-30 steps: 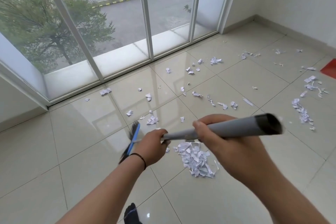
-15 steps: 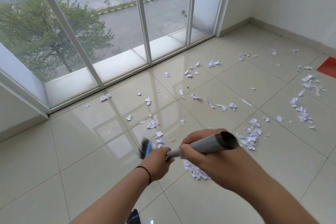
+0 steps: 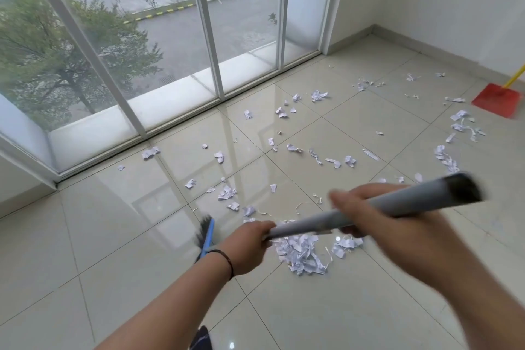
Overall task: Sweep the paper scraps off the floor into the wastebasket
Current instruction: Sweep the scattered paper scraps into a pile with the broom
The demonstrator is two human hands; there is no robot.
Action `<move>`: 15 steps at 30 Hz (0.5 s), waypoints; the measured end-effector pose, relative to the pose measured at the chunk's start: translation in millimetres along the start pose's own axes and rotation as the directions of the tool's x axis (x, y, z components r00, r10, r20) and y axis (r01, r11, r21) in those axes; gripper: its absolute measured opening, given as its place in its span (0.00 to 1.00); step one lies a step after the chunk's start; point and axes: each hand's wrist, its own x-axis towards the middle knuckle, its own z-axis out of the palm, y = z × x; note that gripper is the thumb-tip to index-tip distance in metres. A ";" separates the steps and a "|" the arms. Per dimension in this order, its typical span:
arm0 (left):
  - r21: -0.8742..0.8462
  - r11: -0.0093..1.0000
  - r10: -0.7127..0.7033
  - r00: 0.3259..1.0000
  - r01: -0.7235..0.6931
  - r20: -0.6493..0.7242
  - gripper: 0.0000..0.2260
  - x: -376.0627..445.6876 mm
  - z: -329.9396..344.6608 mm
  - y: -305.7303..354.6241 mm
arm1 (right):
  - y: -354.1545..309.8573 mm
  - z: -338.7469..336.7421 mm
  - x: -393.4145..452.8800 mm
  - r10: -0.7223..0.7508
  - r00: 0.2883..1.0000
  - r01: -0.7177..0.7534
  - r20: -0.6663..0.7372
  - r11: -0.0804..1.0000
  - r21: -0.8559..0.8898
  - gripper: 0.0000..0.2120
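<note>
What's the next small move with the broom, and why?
Probably reach the broom head out past the loose scraps just beyond it and drag them back to the pile. Both the left hand and the right hand grip the handle, and many scraps lie scattered toward the window.

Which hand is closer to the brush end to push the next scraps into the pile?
Probably the left hand: it grips the broom handle low, nearest the broom head; the right hand grips near the top.
</note>
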 end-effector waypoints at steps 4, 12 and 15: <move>0.061 0.992 -0.119 0.987 0.113 0.107 0.04 -2.3 28.7 -21.8 | 20.8 30.1 6.6 0.028 0.989 -0.028 0.145 1.000 -0.002 0.09; -0.106 0.994 0.016 0.999 -0.021 -0.044 0.05 30.1 51.4 46.4 | 5.4 -24.6 5.4 -0.134 0.985 0.153 0.113 0.971 -0.181 0.08; -0.149 0.984 0.076 0.985 -0.099 -0.153 0.05 39.1 45.1 81.4 | 3.4 -53.8 9.5 -0.202 0.977 0.193 -0.067 0.973 -0.130 0.05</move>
